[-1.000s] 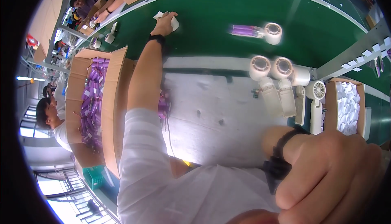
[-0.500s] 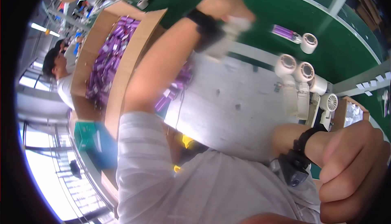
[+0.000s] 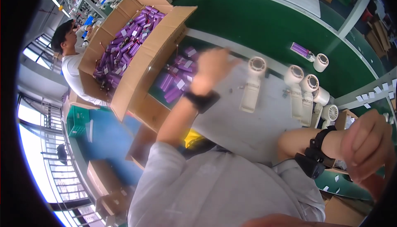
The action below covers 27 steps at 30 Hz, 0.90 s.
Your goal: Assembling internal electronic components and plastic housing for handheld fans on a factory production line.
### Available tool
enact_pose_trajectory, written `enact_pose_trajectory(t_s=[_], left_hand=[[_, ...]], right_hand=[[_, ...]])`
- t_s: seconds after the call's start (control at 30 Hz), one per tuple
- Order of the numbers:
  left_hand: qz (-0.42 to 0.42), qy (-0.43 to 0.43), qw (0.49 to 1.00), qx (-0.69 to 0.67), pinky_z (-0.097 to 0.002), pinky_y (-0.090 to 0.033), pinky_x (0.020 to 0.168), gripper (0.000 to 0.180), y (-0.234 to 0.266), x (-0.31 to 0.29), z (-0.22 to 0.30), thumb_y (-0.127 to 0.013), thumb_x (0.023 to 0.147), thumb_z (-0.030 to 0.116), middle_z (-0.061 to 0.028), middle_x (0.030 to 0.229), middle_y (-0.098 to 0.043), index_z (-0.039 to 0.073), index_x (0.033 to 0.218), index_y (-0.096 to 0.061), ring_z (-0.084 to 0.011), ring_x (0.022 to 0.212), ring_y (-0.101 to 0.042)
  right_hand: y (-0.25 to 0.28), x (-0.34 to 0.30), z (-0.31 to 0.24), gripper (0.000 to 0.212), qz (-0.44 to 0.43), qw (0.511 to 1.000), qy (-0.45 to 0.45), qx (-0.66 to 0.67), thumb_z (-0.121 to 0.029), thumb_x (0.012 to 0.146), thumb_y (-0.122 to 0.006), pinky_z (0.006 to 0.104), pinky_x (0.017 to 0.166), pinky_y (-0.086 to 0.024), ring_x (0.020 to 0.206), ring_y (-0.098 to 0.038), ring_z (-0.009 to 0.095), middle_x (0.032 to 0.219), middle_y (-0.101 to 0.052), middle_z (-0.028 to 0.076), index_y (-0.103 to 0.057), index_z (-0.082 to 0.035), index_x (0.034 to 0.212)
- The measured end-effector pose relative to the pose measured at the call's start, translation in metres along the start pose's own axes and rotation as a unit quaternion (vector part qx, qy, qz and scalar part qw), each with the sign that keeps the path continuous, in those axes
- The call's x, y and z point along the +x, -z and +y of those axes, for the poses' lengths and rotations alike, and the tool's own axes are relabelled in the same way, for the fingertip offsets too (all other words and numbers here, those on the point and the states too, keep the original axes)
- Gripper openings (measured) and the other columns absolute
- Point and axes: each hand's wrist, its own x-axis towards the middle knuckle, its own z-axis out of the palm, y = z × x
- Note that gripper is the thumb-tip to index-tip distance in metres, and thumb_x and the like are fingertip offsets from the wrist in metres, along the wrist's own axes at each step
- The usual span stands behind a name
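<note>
My left hand (image 3: 211, 72), blurred by motion, is above the left part of the grey work mat (image 3: 223, 119). Its fingers look stretched out, with nothing visible in them. Just right of it lies a cream handheld fan body (image 3: 250, 97), its round head away from me and its hollow handle towards me. Several purple battery packs (image 3: 182, 66) lie loose to the hand's left. On the far right my right hand (image 3: 366, 140) is raised close to the camera, its fingers curled; whatever may be inside is hidden.
A large cardboard box (image 3: 142, 64) full of purple packs stands at the left. More cream fan bodies (image 3: 308, 99) lie in a row on the right. A fan head (image 3: 321, 62) with a purple pack lies on the green bench (image 3: 248, 24). Beyond the box sits a person (image 3: 74, 61).
My left hand has let go of the cream fan body, now lying on the mat, and has moved back towards the loose purple packs. My right hand stays curled at the right.
</note>
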Motion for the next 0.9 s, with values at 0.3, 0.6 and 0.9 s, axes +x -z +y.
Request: enact_pose_trajectory(t_s=[0.3,0.6,0.9], left_hand=[[-0.005,0.068,0.998,-0.016,-0.0436,-0.054,0.080,0.021,-0.015,-0.019,-0.063,-0.068,0.080,0.018,-0.0151,0.093,-0.069,0.000,0.089,-0.071,-0.0355,0.094,-0.066],[0.030,0.051,0.872,-0.486,-0.0251,-0.051,0.069,0.008,0.058,-0.026,-0.011,-0.071,0.085,0.003,-0.0079,0.083,-0.070,-0.003,0.090,-0.070,-0.0092,0.076,-0.064],[-0.043,-0.181,0.807,-0.561,-0.0290,-0.052,0.076,0.021,0.031,-0.054,0.052,-0.078,0.079,0.004,-0.0076,0.091,-0.068,-0.001,0.095,-0.066,-0.0157,0.086,-0.067]], right_hand=[[-0.038,0.007,0.000,0.018,0.111,0.989,-0.010,-0.094,-0.045,0.081,-0.074,0.0173,0.043,-0.031,0.043,-0.047,0.005,0.055,-0.061,-0.006,-0.071,-0.029,0.072],[-0.039,0.001,0.028,0.037,-0.066,0.842,-0.317,-0.432,-0.023,0.074,-0.079,0.0250,0.055,-0.044,0.065,-0.060,0.014,0.075,-0.064,0.004,-0.069,-0.006,0.106],[-0.054,-0.114,0.084,0.034,0.007,0.742,-0.431,-0.513,-0.008,0.071,-0.080,0.0359,0.058,-0.045,0.063,-0.056,0.025,0.078,-0.057,0.011,-0.055,-0.002,0.094]])
